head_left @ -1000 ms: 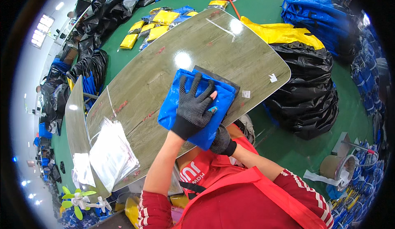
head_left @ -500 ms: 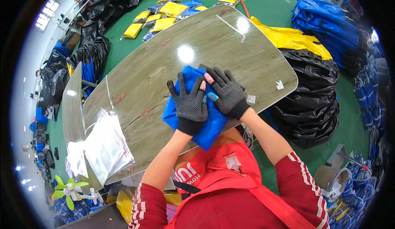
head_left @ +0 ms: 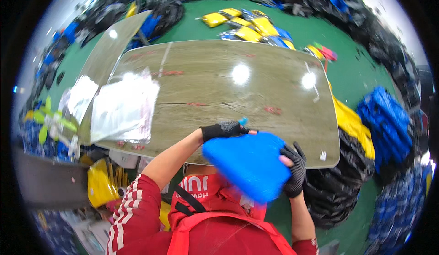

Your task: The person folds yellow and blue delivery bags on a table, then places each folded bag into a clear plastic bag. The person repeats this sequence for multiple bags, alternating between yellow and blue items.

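Note:
A folded blue tarpaulin-like bundle (head_left: 249,163) is lifted and tilted between my hands at the table's near edge, above my red apron. My left hand (head_left: 227,129), in a black dotted glove with bare fingertips and a teal wrap on one digit, grips its far edge; some of those fingers are hidden. On the bundle's right side, my right hand (head_left: 295,167) clasps the edge, with the bare thumb tip on top. A stack of clear plastic bags (head_left: 125,108) lies on the left of the wood-patterned table (head_left: 206,81).
Beyond the table, yellow and blue packed bundles (head_left: 249,28) lie on the green floor. A large black and yellow bundle (head_left: 334,186) stands off the right edge, with blue bundles (head_left: 384,127) further right. A small green-bladed fan (head_left: 48,122) is at the left.
The blue bundle has come up off the tabletop toward my body. My hands, earlier flat on top of it, now grip its edges. The view has turned to the left.

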{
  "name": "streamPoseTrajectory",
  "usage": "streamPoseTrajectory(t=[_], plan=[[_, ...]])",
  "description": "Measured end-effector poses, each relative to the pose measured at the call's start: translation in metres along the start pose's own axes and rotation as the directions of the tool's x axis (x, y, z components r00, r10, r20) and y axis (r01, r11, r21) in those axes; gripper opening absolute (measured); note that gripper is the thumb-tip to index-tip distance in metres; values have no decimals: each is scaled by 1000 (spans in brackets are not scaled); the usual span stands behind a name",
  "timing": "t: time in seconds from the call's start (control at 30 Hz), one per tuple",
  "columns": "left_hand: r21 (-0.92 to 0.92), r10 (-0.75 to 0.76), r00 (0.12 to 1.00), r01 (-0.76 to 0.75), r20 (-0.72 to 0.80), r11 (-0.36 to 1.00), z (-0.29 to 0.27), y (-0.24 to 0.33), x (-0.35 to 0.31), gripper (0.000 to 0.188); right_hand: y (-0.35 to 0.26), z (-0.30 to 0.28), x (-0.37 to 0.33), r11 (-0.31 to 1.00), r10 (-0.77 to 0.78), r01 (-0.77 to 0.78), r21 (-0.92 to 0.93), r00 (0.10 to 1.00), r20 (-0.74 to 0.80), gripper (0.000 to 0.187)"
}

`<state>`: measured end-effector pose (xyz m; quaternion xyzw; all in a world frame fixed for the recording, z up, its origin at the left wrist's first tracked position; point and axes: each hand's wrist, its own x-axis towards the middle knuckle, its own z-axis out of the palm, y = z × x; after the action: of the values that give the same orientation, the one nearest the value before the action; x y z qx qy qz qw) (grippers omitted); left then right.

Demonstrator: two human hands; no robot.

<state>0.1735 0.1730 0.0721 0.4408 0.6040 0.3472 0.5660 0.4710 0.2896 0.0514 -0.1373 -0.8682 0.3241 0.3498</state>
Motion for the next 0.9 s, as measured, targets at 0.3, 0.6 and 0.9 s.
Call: streamPoseTrajectory(t=[0.3,0.6,0.9], plan=[[266,223,839,-98,-496,959,31,-57,-60,49,16,51,42,132,671,-775,618,529,520,71],[327,397,43,650,-917,686,-248,-224,-220,17,22,38,51,18,709,-845,535,388,589,76],[465,351,456,165,-818,870,-142,-138,-158,21,42,22,39,106,678,-812,574,481,555,84]])
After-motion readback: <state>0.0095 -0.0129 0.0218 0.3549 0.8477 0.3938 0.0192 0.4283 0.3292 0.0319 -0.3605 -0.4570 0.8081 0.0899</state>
